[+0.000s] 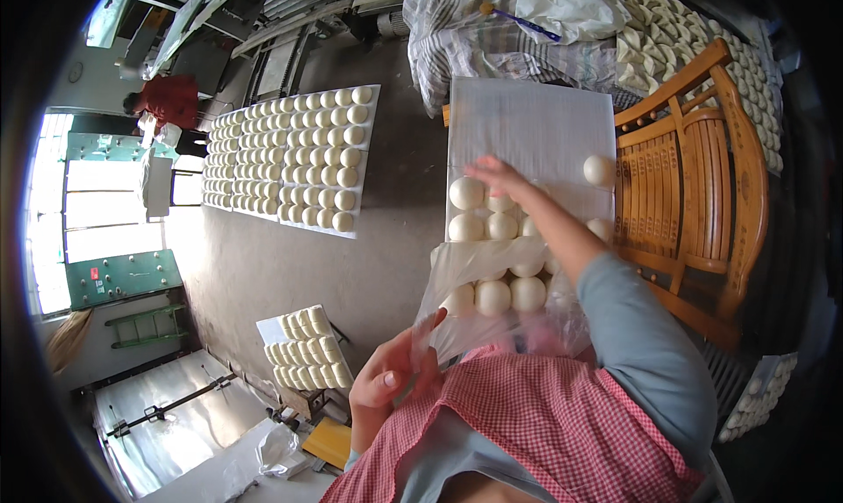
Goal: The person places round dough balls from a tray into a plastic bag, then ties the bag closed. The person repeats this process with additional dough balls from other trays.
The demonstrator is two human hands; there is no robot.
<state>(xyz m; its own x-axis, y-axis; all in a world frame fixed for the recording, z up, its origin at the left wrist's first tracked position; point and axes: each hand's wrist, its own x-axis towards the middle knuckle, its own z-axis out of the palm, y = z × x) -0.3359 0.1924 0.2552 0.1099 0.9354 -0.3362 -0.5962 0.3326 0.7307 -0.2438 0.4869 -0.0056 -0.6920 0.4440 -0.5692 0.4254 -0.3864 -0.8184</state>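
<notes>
My left hand point(408, 364) holds the edge of a clear plastic bag point(461, 266) at the near end of a white board point(527, 121). Several round white steamed buns point(492, 297) show in and under the bag. Over the board, my right hand point(497, 175) reaches out, blurred, with its fingers spread above the rows of buns. One bun point(466, 193) lies just below its fingers, and another point(598, 171) lies apart near the board's right edge. Whether the right fingers touch a bun cannot be told.
A wooden chair point(658, 193) adjoins the board's right side. Boards of buns point(323, 160) stand at the left, with a smaller board of rolls point(309, 351) nearer. Striped cloth point(448, 48) and shaped dough pieces point(649, 42) lie beyond. A person in red point(172, 101) is at the far left.
</notes>
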